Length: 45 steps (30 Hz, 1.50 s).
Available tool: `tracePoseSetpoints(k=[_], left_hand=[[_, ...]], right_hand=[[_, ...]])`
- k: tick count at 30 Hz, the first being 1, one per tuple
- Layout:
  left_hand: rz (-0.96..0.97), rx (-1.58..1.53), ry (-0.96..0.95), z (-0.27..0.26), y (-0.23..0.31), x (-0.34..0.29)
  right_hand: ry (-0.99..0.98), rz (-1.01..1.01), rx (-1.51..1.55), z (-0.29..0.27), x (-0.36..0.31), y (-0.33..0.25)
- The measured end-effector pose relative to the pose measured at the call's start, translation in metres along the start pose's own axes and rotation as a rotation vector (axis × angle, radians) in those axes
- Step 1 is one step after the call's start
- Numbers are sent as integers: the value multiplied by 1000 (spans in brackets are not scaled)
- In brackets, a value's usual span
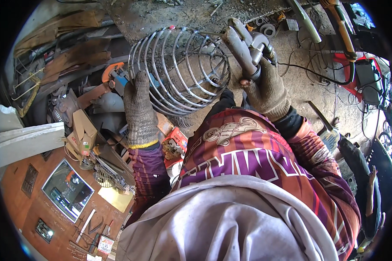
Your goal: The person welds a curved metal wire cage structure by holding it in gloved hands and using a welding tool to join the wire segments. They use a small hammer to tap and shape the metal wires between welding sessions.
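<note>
1. The person is working over a round wire cage [183,71] made of bent steel hoops, which is sitting on the rough concrete floor [300,82] just ahead of their body.
2. The left hand [137,104], in a grey knit glove with a yellow cuff, is lying closed over the near-left hoops of the wire cage, fingers curled onto the wire and steadying it.
3. The right hand [268,89], also gloved, is wrapped tightly around the handle of a welding torch [244,45], whose head is pointing at the cage's upper right rim, touching or just beside a hoop; the exact contact is too small to tell.
4. A black cable [313,71] is trailing from the torch across the floor toward a red machine [361,71] at the right.
5. To do this well, I judge the left hand should be keeping the cage from rolling while staying well apart from the joint, and the torch should be held steady at one crossing of wires.
6. Scrap metal and an orange-guarded grinder [113,71] are lying just beside the cage's left side.
</note>
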State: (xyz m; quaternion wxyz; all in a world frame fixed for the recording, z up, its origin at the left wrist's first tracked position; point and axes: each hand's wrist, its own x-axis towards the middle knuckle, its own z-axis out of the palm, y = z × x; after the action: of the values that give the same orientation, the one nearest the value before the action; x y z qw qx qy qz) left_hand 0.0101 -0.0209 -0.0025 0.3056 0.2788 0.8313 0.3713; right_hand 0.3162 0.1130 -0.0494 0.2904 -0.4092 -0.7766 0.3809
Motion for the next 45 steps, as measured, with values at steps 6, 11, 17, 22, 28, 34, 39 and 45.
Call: tracePoseSetpoints(k=[6, 11, 17, 22, 28, 34, 39, 45], left_hand=[[137, 264, -55, -5, -2, -1], [-184, -238, 38, 5, 9, 4], [362, 498, -34, -10, -24, 5], [29, 73, -62, -4, -7, 2], [400, 728, -43, -5, 5, -4], [60, 115, -52, 3, 4, -3], [-18, -160, 169, 21, -11, -1], [15, -643, 105, -1, -6, -4]], right_hand=[[-12, 13, -1, -3, 2, -4], [-88, 92, -10, -7, 0, -2], [-29, 53, -16, -5, 0, -5], [-7, 11, -28, -1, 0, -2], [-16, 13, -7, -3, 1, -3], [-43, 88, 29, -5, -3, 0], [12, 130, 54, -13, -9, 11], [133, 235, 385, -23, -27, 39]])
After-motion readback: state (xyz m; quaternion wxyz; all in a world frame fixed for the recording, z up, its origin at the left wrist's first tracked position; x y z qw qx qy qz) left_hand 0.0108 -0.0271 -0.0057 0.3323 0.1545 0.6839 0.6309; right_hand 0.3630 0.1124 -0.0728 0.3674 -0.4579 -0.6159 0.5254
